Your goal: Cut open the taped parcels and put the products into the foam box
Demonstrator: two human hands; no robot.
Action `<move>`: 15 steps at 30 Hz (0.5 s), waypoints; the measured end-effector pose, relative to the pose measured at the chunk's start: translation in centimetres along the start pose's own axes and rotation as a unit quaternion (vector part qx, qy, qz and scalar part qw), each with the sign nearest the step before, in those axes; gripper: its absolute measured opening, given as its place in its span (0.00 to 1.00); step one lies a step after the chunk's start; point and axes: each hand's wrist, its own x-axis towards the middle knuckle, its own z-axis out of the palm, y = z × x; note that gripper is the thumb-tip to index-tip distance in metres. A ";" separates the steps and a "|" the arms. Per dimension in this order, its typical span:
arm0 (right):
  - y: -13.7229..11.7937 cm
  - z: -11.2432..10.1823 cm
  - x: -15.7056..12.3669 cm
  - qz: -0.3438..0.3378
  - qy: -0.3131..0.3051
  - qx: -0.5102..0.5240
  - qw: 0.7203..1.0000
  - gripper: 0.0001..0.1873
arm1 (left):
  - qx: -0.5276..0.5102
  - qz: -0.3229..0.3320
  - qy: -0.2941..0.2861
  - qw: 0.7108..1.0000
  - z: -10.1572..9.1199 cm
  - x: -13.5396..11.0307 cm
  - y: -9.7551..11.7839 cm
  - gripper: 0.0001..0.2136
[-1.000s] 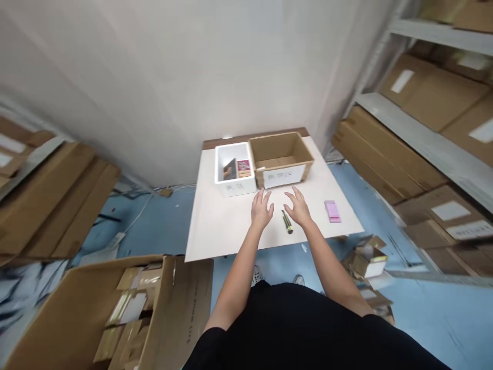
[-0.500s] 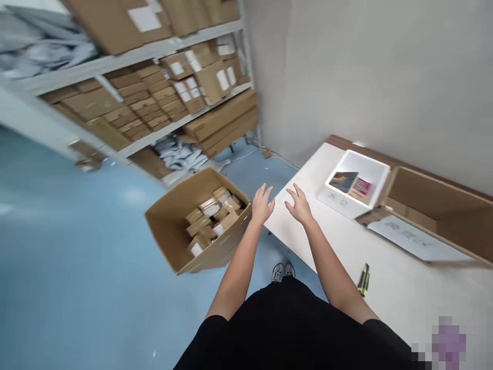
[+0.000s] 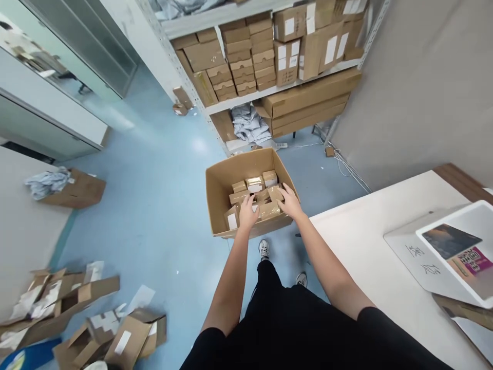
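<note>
A large open cardboard carton (image 3: 219, 200) stands on the floor in front of me, with several small taped brown boxes inside, some bearing white labels. My left hand (image 3: 248, 212) is over the carton's near side, fingers apart, above the small boxes and close to a white-labelled box (image 3: 231, 220). On the other side my right hand (image 3: 291, 203) reaches over the right part of the carton. Its fingers are spread at the edge of a small brown box (image 3: 275, 193); whether they touch it I cannot tell. Neither hand visibly holds anything.
A white table (image 3: 358, 226) at right carries a white box (image 3: 419, 252) with printed items inside. Behind the carton, a metal shelf (image 3: 265, 92) holds stacked cardboard boxes. Opened cartons and packing scraps (image 3: 127, 334) lie at lower left. A cable (image 3: 352, 174) runs along the wall.
My view has swung left, from the table to the carton. Both hands have moved from beside the table edge to over the carton's small boxes. My feet have stepped apart.
</note>
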 end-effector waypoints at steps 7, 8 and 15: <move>7.5 7.7 6.1 0.125 -0.052 -0.042 0.990 0.34 | -0.087 -0.092 -0.138 0.982 9.8 7.8 -9.7 0.30; 8.8 8.8 6.8 0.145 -0.055 -0.048 0.987 0.34 | -0.105 -0.114 -0.155 0.976 11.4 8.8 -11.1 0.31; 17.8 18.3 8.3 0.265 -0.127 -0.063 0.954 0.36 | -0.143 -0.323 -0.219 0.910 22.0 12.1 -20.0 0.36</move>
